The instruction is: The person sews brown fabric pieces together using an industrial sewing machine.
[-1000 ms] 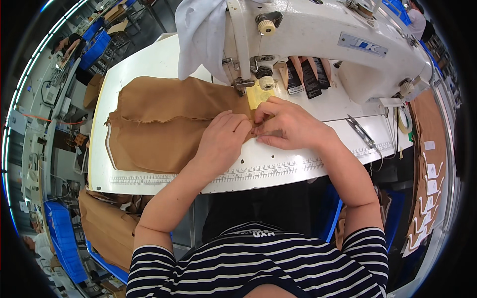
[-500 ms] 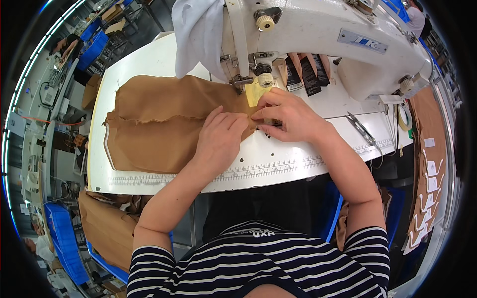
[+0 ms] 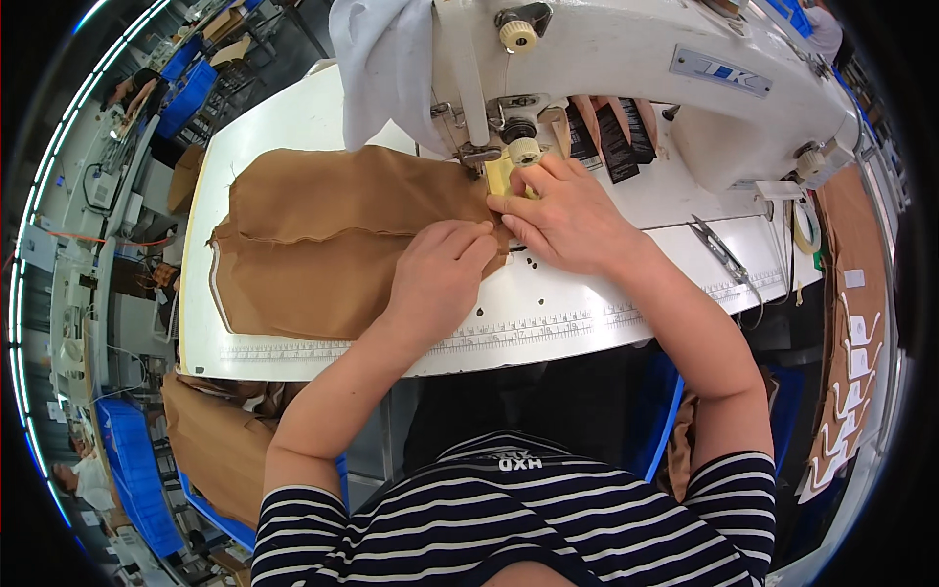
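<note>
A brown fabric piece with a seam running across it lies on the white sewing table, its right end beside the sewing machine's presser foot. My left hand rests on the fabric near that end, thumb and fingers pinched together on its edge. Just to the right, my right hand has thumb and forefinger closed on the same edge, close below the needle area. A yellow plate shows behind the right fingers. The very edge between both hands is partly hidden by the fingertips.
The white sewing machine arches over the back, with white cloth hanging at its left. Thread snips lie at right, near a tape roll. Printed black labels lie behind. More brown fabric is heaped lower left.
My right hand has moved slightly up, toward the presser foot, with its fingers drawn closer together. My left hand stays nearly in place on the fabric. The whole view has shifted a little.
</note>
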